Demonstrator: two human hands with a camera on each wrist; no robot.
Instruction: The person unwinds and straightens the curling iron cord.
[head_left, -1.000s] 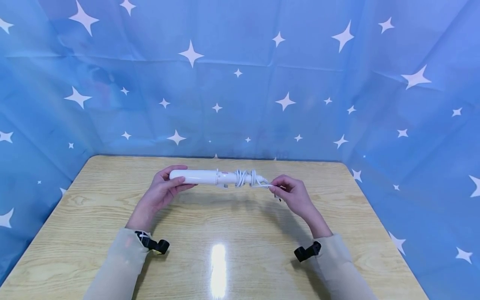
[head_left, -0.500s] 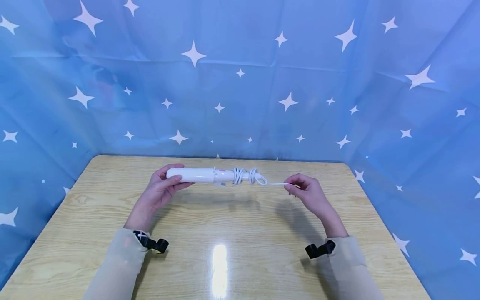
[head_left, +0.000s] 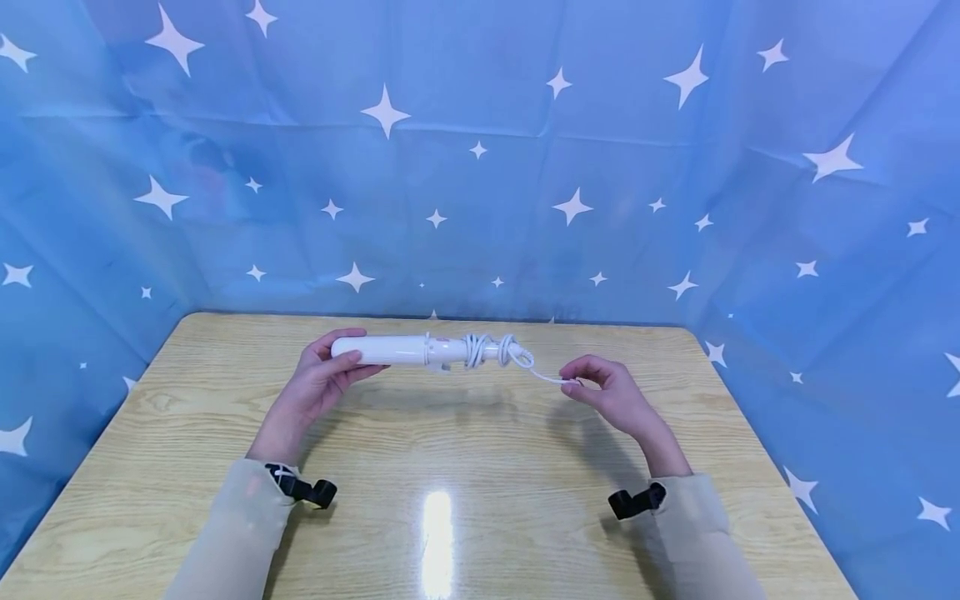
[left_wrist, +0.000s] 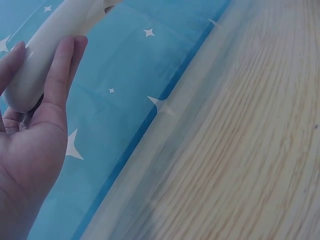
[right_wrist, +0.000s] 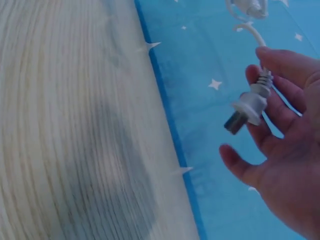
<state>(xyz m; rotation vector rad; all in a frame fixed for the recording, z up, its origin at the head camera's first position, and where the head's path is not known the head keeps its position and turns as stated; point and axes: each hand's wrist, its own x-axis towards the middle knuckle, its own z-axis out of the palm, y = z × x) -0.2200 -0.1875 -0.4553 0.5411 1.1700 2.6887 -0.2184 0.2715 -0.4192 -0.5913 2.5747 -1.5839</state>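
A white wand-shaped appliance [head_left: 397,350] hangs level above the wooden table [head_left: 450,450], with its white cord [head_left: 491,352] coiled round the right end. My left hand [head_left: 318,385] grips the left end, fingers and thumb wrapped round it; the left wrist view shows those fingers [left_wrist: 60,65] lying along the white body [left_wrist: 47,40]. My right hand [head_left: 607,396] is off to the right of the coil and holds the free end of the cord. In the right wrist view the white plug [right_wrist: 247,107] lies against my fingers [right_wrist: 280,65], which curl over the cord.
A blue cloth with white stars [head_left: 480,167] walls in the table at the back and both sides. Black straps sit on both wrists [head_left: 311,490] [head_left: 633,500]. A glare spot [head_left: 437,533] shines on the near tabletop.
My right hand has moved right, away from the coil, drawing out a short length of cord, then dropped a little so the cord sags. The left hand has barely moved.
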